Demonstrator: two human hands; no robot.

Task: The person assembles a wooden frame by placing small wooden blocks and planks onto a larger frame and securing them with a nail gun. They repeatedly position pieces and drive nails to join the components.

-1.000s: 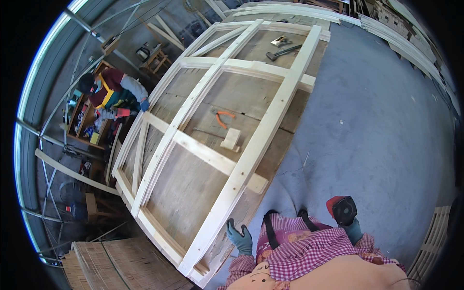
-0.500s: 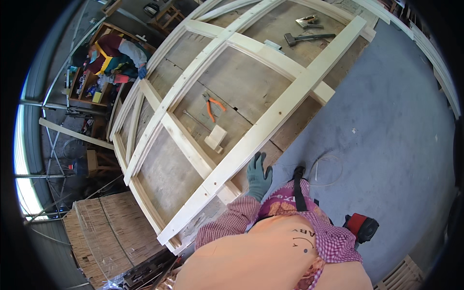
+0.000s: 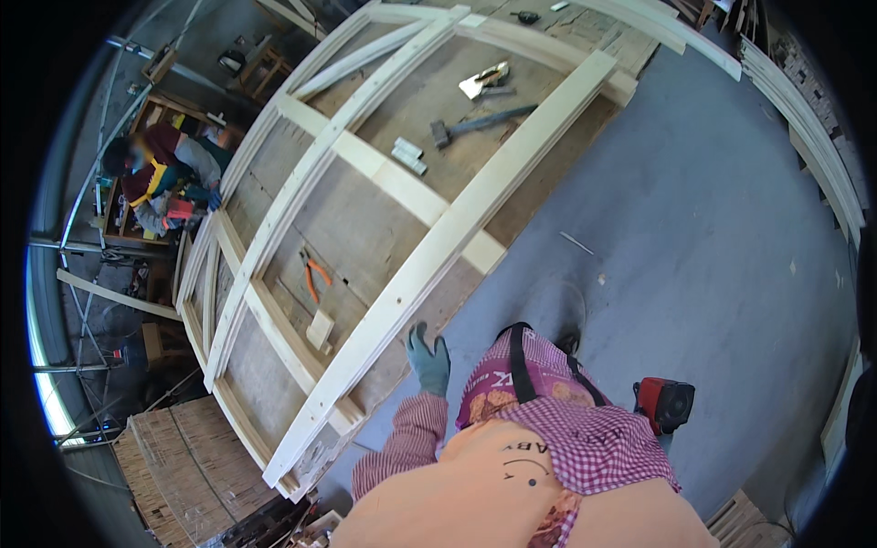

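My left hand [image 3: 427, 363] wears a grey-green glove. Its fingers are spread and empty, just off the near rail of a curved pale wooden frame [image 3: 399, 300]; whether the fingertips touch the wood I cannot tell. The frame lies on a wide wooden worktable [image 3: 338, 219]. My right hand is out of sight. At my right side shows the red and black end of a power tool [image 3: 664, 405]; what holds it is hidden. Inside the frame lie orange-handled pliers [image 3: 315, 277] and a small wood block [image 3: 320, 330].
Farther along the table lie a hammer [image 3: 484, 124], a metal tool [image 3: 484, 80] and strips of staples or nails [image 3: 409, 155]. Another person [image 3: 169, 178] works at the frame's far side. A strapped stack of boards [image 3: 196, 466] stands at the left, curved wooden pieces [image 3: 804, 137] at the right.
My view has moved along the table toward the hammer end, so the frame and tools appear farther left. My left hand has shifted along the near rail, its fingers still spread.
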